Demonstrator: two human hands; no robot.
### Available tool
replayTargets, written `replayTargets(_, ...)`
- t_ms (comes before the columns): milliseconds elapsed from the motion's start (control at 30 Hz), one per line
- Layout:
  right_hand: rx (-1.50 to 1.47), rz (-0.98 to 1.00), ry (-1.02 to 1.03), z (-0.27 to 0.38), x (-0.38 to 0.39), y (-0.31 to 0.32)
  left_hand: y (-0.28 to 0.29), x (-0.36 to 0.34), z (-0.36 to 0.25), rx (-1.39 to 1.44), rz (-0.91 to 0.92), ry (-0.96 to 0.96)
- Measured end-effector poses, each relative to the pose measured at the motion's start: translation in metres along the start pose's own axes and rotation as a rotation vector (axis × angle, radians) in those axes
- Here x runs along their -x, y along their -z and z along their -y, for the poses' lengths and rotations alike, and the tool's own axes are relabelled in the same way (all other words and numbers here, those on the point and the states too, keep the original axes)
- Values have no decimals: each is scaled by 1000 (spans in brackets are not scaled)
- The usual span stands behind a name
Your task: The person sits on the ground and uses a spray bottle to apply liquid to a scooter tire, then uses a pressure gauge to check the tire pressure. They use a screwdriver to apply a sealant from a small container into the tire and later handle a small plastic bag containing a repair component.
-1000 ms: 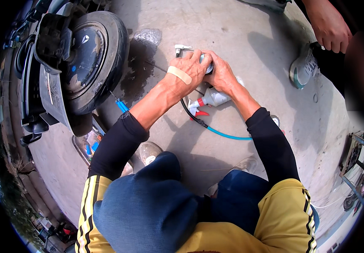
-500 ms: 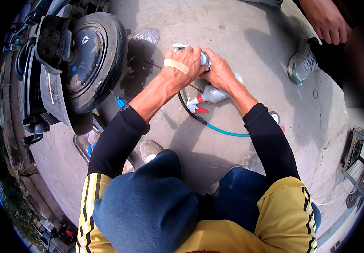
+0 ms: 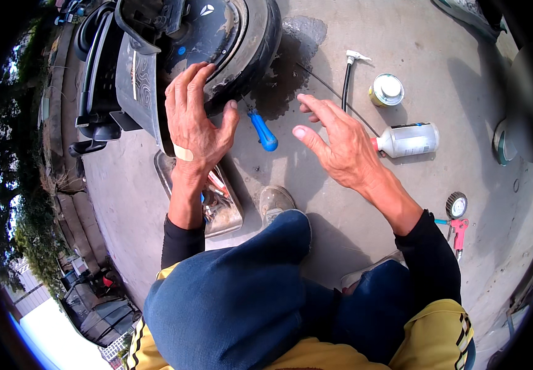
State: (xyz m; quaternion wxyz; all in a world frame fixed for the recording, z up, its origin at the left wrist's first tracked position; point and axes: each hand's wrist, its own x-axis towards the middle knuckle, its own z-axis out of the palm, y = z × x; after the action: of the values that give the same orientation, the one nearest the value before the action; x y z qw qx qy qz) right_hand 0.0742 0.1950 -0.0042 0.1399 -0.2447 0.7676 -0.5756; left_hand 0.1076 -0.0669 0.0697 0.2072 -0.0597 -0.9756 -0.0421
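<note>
1. We held our left hand (image 3: 197, 126) wide and empty in front of the dirty black rubber tyre (image 3: 261, 46), ahead and to our left; we could not tell whether the fingertips touched the wheel.
2. Our right hand (image 3: 343, 148) was loosely open and empty, its thumb apart from the fingers, above the grey concrete floor (image 3: 396, 37).
3. Between both hands was the slim blue-handled tool (image 3: 263, 131), its thin shaft pointing at the tyre; whether its tip was lodged there, we could not tell.
4. We judged that a good grip wanted the handle in line with its shaft, with the tyre steadied before any force.
5. The upright round tin with a white lid (image 3: 388, 90) and the white plastic bottle on its side (image 3: 409, 140) called, we judged, for keeping our right wrist high.
</note>
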Motion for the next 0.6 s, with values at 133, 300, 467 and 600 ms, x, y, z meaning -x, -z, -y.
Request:
replayTargets(133, -371, -96, -167, 6, -23, -86, -40, -1, 17, 28, 58, -25)
replayTargets(300, -1539, -59, -545, 20, -43, -103, -46, 9, 14, -47, -23, 5)
replayTargets(467, -1476, -132, -541, 11, -44, -98, -56, 4, 4, -48, -51, 7)
replayTargets(600, -66, -348, 25, 3, -34, -103, -61, 4, 7, -75, -66, 13)
